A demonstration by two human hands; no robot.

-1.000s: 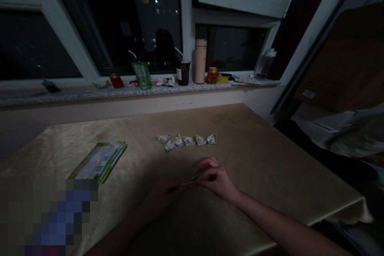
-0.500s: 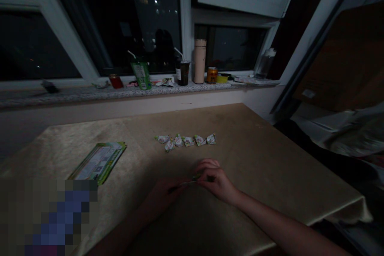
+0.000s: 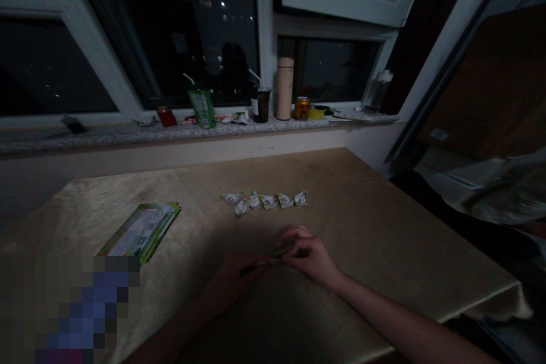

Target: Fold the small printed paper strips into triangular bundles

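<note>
Both of my hands meet over the near middle of a tan table [image 3: 362, 210]. A thin strip of paper [image 3: 265, 262] is stretched between them. My right hand [image 3: 307, 253] pinches its right end with curled fingers. Lying in shadow, my left hand [image 3: 239, 276] grips the left end. Beyond the hands, several small folded paper pieces [image 3: 265, 200] lie in a row on the table.
A green-edged stack of leaflets [image 3: 140, 230] lies at the table's left. The stone windowsill [image 3: 106, 133] behind carries a green drink carton [image 3: 202, 107], a dark cup [image 3: 261, 103], a tall flask [image 3: 284, 88], a small can [image 3: 302, 107] and a clear bottle [image 3: 377, 92].
</note>
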